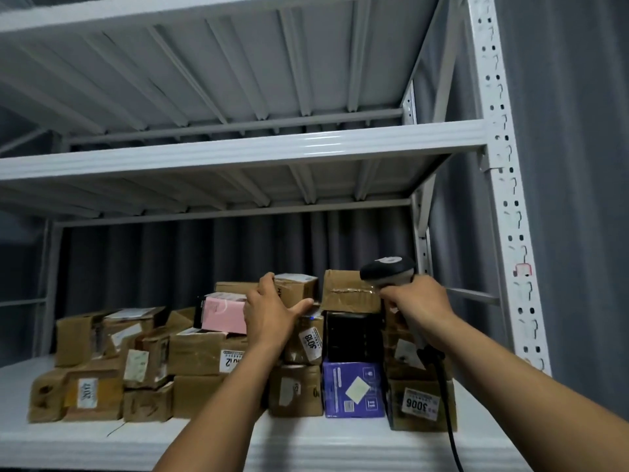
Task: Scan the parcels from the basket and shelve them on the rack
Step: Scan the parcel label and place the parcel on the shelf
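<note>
On the white steel rack [503, 199], a heap of brown cardboard parcels [92, 393] is being kept well to the left of the dark blue printed carton [352, 386]. Their numbered labels are being shown to the front, probably so that they can be read at a glance. Up and to the left of the blue carton, a flat pink packet [223, 315] is being propped on top of that heap.

Just right of the packet, the left hand [269, 311] is being spread wide over a small brown cardboard parcel with a white label [297, 287]. The fingers are being hooked over its far upper edge and the thumb stretched along its near lower edge, so the parcel is being clamped between them. It is being set on the top tier, above and left of the blue carton, seemingly because the tiers below are full.

A black box [352, 335] is being borne directly by the blue carton, and a large taped brown parcel [350, 291] by that.

Up and to the right of the blue carton, a grey-and-black handheld scanner [388, 269] is being gripped by the right hand [418, 301], with the fingers wrapped fully round its handle. It is likely being kept ready for the next scan. The basket is not being shown.
</note>
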`<state>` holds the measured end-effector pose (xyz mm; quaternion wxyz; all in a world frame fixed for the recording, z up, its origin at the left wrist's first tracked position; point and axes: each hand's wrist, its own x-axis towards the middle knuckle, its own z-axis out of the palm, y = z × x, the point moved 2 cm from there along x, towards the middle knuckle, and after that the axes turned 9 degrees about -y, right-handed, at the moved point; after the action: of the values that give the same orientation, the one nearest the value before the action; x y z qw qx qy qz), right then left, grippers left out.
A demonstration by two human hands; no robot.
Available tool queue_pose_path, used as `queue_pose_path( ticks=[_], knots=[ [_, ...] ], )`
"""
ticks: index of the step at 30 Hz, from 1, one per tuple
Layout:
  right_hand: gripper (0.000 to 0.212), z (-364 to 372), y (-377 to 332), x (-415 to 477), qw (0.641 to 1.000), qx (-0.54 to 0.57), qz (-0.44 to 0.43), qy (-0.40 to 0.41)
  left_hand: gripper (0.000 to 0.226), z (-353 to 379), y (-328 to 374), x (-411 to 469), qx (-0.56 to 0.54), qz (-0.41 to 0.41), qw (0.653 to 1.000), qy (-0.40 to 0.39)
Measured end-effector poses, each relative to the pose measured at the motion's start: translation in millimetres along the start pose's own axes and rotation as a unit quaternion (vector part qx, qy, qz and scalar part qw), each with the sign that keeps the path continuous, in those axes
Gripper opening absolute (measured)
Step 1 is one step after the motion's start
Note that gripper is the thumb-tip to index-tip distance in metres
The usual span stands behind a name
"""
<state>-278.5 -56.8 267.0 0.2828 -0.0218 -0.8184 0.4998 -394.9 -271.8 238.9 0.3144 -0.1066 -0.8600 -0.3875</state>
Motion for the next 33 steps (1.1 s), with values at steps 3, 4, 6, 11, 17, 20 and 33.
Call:
queue_pose_path(
  ticks=[3,4,6,11,17,20,33],
  knots=[
    [0.018,-0.2,-0.8,9.6,1.0,-0.018,-0.002,0.003,0.086,15.3,-0.5,11.7,0.01,0.003,0.999,-0.051],
    [0.018,-0.2,-1.1,12.7,1.0,-0.022,-0.003,0.005,0.078,18.9,-0.4,14.1,0.019,0.014,0.997,-0.067],
    [0.017,0.2,0.0,18.5,1.0,-0.024,-0.007,0.005,0.066,21.6,-1.5,18.4,0.035,0.039,0.995,-0.084],
    [0.018,6.9,6.0,29.2,0.999,-0.033,-0.015,0.006,0.054,16.7,-8.8,36.4,0.091,0.081,0.99,-0.067],
    [0.012,17.3,14.6,35.7,1.0,-0.014,-0.017,-0.014,0.04,21.2,-9.9,55.8,0.112,0.103,0.985,-0.084],
    [0.012,22.1,19.1,41.5,1.0,0.016,-0.015,-0.016,0.041,27.5,-8.2,64.6,0.101,0.111,0.984,-0.092],
    [0.014,26.4,29.2,43.9,0.999,0.012,-0.005,-0.039,0.053,32.0,-9.6,63.3,0.105,0.102,0.982,-0.118]
  ],
)
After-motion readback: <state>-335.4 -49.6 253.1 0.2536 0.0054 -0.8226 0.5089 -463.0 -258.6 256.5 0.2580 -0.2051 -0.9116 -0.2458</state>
